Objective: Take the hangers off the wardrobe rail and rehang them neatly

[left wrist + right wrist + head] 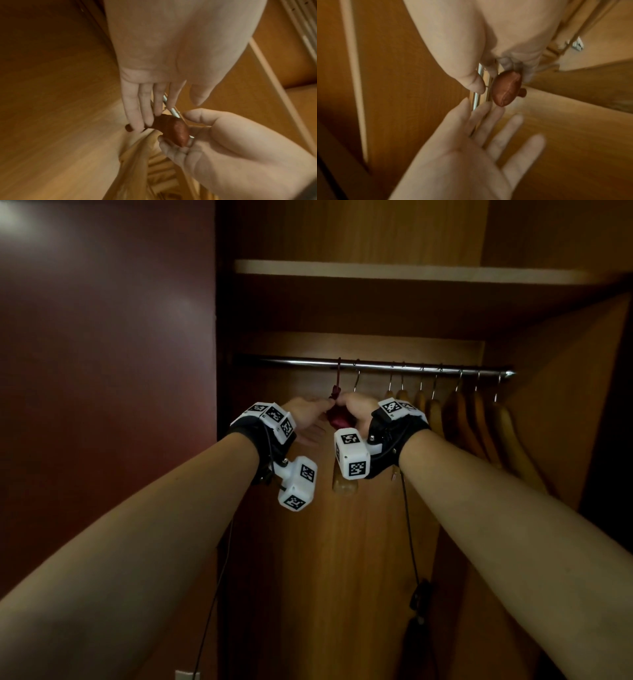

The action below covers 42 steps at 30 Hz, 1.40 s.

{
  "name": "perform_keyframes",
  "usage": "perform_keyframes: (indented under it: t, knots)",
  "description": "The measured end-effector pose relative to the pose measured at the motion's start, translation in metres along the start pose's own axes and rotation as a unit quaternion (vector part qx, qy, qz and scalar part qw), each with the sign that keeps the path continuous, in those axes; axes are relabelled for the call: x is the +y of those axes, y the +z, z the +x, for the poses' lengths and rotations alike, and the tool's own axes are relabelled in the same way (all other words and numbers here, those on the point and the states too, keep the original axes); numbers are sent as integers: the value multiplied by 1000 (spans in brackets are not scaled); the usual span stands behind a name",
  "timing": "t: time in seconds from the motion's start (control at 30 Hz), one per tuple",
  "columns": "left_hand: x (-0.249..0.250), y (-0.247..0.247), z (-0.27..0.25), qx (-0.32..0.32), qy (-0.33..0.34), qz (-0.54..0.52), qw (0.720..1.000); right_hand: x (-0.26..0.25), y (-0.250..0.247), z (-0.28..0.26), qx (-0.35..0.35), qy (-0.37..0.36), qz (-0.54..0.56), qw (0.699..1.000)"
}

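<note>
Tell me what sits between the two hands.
A dark red padded hanger, hooked on the rail, sits between left hand and right hand; head view.

Both hands [180, 135] at red padded hanger [173, 128]

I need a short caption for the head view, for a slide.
Both hands, left hand and right hand, meet at a dark red hanger on the wardrobe rail.
</note>
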<state>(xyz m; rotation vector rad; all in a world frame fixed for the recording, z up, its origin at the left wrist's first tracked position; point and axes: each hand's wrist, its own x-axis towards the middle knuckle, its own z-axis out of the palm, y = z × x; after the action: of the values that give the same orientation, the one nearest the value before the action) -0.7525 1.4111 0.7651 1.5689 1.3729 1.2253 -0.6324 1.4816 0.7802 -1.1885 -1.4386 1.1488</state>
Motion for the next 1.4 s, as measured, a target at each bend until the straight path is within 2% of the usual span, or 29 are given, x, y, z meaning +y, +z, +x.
perform_keyframes:
  t: [0.13,0.27,0.37,0.5,0.63,0.83,0.97,1.1,1.27,1.4]
  knots:
    - [3,-10,-17,15,44,-9,999,5,5,-20,-7,-31,5,999]
    - [-7,-20,-35,18,90,-4,996,15,11,-52,46,-29,-35,998]
    - [-18,-22,-51,12,97,-32,995,31,17,-94,100,-14,-78,992]
    - [-23,-15,-80,-62,85,-54,993,52,24,-143,158,23,-66,985]
    - [-20,2,-109,-143,73,-76,984,52,23,-198,215,34,-66,974]
    - [-4,44,-164,-228,86,-70,967,42,-5,-287,278,52,-92,955]
    - [13,76,-217,-273,94,-70,955,44,-36,-359,299,42,-116,946]
    - [32,114,-285,-317,99,-71,941,52,-68,-449,342,66,-96,932]
    - [51,173,-398,-399,89,-77,909,67,-95,-582,417,133,-104,893]
    - [62,217,-494,-468,87,-61,877,78,-112,-691,451,165,-114,869]
